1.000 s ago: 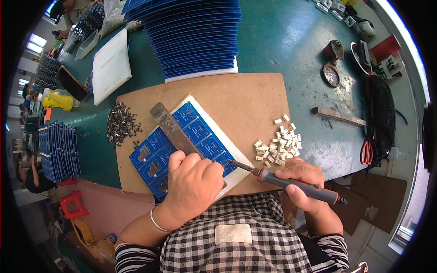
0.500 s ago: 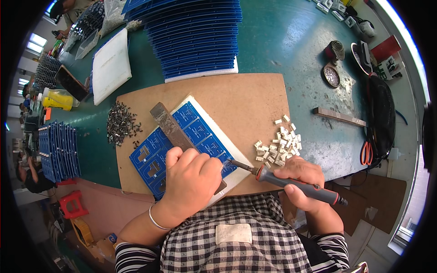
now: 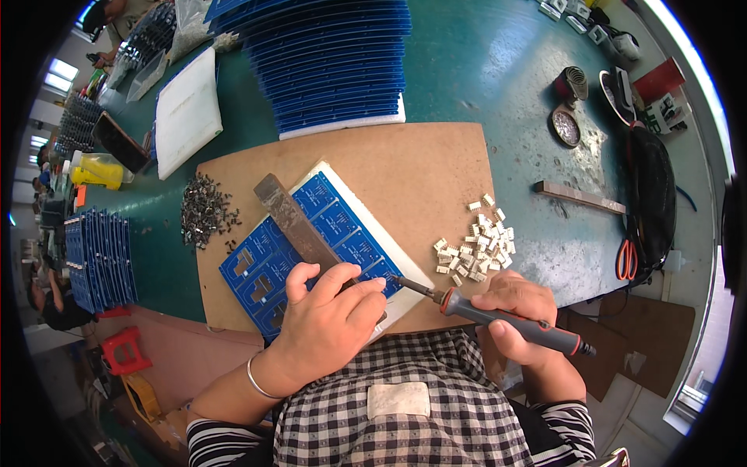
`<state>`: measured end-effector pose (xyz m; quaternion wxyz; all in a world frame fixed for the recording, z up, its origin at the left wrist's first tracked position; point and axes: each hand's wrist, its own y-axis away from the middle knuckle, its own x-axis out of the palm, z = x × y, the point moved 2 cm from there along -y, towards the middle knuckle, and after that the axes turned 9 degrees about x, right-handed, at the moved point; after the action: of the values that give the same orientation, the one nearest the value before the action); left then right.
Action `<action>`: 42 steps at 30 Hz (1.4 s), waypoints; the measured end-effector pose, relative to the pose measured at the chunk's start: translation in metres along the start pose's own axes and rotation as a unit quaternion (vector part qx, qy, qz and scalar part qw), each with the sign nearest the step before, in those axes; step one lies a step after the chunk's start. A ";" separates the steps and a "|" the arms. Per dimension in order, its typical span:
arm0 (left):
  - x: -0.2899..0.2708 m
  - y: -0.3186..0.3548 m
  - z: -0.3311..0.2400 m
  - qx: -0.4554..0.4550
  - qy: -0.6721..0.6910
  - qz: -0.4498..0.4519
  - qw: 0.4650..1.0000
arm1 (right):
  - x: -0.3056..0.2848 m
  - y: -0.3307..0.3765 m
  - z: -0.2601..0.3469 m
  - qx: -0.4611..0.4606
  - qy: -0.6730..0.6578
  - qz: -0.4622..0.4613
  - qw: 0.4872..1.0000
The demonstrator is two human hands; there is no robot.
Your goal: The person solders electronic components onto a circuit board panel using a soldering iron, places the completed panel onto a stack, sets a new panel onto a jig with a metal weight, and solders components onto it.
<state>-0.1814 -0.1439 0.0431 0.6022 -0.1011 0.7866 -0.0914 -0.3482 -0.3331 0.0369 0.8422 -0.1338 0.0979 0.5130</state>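
A blue circuit board [image 3: 315, 194] divided into several panels lies slanted on a white foam sheet [image 3: 401, 243]. Across it rests a worn metal bar [image 3: 292, 216]. My left hand [image 3: 331, 323] is over the bar's near end, its fingers apart and loosely bent, with the forefinger reaching toward the board's right edge. My right hand [image 3: 517, 311] grips a grey soldering iron [image 3: 486, 311] with red trim. The iron's tip meets or hovers just over the board near my left fingertips; contact cannot be told. Any small part under my left fingers is hidden.
White connectors [image 3: 478, 245] are heaped on the brown work board [image 3: 405, 171], right of the foam. Small black components [image 3: 206, 210] lie left. A tall stack of blue boards [image 3: 334, 70] stands behind. Toward the right are another bar [image 3: 580, 196], a solder coil [image 3: 574, 84] and orange-handled scissors [image 3: 626, 261].
My left fingers have lifted and spread from a tighter, pressed-down posture. The soldering iron has stayed almost in place, its tip shifting only slightly.
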 end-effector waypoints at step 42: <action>0.003 -0.003 -0.006 0.014 -0.014 0.005 1.000 | -0.007 0.027 -0.015 0.054 -0.095 -0.075 0.991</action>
<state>-0.1874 -0.1474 0.0425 0.6153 -0.0901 0.7770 -0.0976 -0.3764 -0.3321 0.0220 0.8896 -0.0461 0.0350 0.4531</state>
